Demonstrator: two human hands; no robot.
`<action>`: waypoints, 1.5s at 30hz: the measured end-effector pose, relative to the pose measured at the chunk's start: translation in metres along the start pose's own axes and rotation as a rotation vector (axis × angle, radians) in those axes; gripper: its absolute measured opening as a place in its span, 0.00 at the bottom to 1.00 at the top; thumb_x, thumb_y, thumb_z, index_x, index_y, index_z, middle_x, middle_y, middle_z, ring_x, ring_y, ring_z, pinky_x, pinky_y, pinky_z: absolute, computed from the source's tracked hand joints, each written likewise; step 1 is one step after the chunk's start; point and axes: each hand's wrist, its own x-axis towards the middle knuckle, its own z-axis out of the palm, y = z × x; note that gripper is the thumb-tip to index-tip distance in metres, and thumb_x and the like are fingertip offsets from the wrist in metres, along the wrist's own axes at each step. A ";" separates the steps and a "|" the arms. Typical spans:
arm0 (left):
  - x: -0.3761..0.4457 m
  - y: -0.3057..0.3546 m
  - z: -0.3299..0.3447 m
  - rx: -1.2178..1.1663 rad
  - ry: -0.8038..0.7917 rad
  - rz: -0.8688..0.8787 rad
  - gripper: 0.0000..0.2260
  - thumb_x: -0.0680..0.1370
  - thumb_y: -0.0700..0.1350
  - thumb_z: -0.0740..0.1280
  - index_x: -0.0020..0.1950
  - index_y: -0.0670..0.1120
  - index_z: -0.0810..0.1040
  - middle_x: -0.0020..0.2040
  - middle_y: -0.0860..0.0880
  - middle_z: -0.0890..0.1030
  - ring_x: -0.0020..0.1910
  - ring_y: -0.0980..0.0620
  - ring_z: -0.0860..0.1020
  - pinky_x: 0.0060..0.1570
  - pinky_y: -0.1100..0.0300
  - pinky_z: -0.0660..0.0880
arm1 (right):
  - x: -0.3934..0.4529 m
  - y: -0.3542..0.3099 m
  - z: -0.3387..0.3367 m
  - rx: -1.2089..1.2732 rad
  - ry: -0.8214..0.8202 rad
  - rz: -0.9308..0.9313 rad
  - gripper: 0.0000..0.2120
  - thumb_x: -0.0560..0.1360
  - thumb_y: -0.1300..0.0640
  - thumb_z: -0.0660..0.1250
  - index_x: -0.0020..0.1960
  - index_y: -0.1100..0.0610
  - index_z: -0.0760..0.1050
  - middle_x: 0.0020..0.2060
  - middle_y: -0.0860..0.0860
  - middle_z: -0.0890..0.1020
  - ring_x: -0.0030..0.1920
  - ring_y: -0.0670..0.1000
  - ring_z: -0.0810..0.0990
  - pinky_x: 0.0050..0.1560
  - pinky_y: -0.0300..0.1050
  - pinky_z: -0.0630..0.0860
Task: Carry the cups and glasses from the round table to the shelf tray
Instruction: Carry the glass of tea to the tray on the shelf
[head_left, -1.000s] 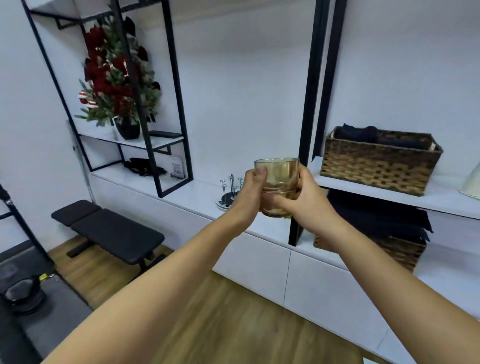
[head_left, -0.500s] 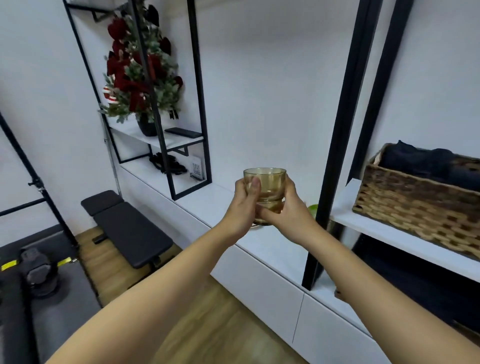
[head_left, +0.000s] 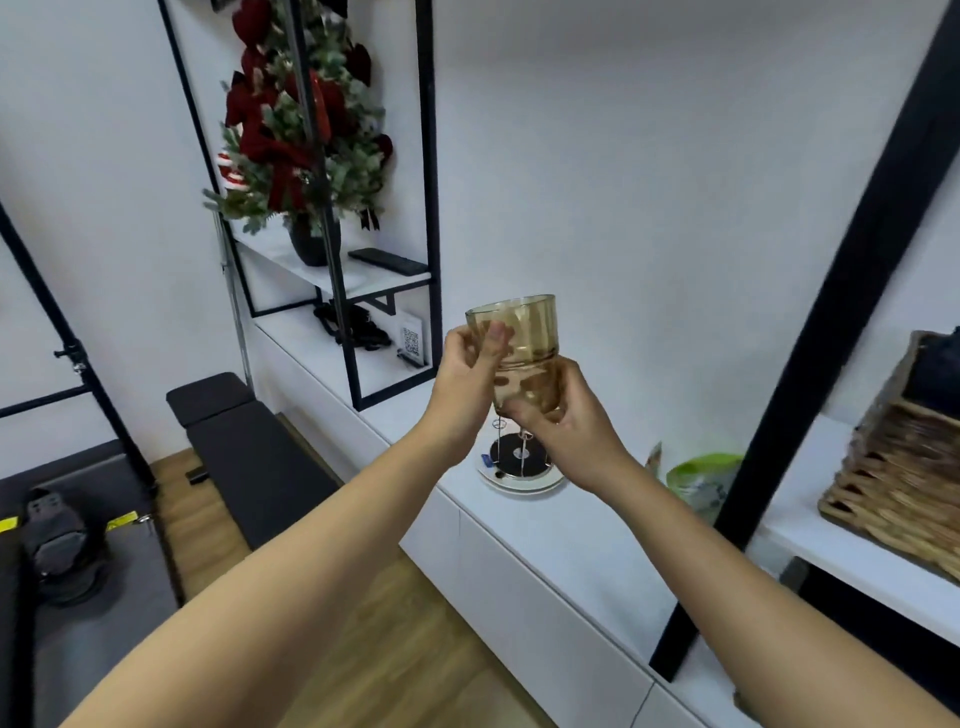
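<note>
Both hands have come nearer the white counter (head_left: 561, 525) since a moment ago, and the round tray (head_left: 521, 470) with thin metal pegs now shows just below them. Held upright in the air above that tray, the amber glass (head_left: 524, 343) is gripped from both sides: the left hand (head_left: 467, 384) closes on its upper part with the thumb across the wall, and the right hand (head_left: 566, 421) wraps its lower part.
</note>
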 end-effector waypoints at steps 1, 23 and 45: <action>0.021 -0.009 -0.010 -0.045 0.014 -0.024 0.44 0.60 0.73 0.75 0.64 0.45 0.70 0.55 0.44 0.82 0.53 0.47 0.83 0.51 0.54 0.80 | 0.017 0.008 0.003 -0.011 0.000 0.006 0.22 0.74 0.49 0.74 0.63 0.50 0.69 0.50 0.40 0.83 0.49 0.40 0.83 0.52 0.43 0.79; 0.265 -0.185 -0.093 1.054 -0.619 0.471 0.36 0.76 0.50 0.74 0.80 0.51 0.62 0.80 0.52 0.64 0.79 0.53 0.59 0.74 0.52 0.65 | 0.219 0.167 0.025 -0.274 0.199 0.301 0.32 0.60 0.43 0.79 0.61 0.47 0.74 0.53 0.46 0.81 0.50 0.52 0.83 0.58 0.53 0.80; 0.382 -0.370 -0.101 0.730 -0.656 -0.206 0.31 0.70 0.56 0.78 0.65 0.56 0.65 0.56 0.62 0.76 0.53 0.60 0.78 0.50 0.60 0.77 | 0.355 0.323 0.068 -0.651 -0.100 0.429 0.34 0.70 0.43 0.74 0.73 0.49 0.68 0.63 0.49 0.72 0.62 0.51 0.74 0.61 0.48 0.74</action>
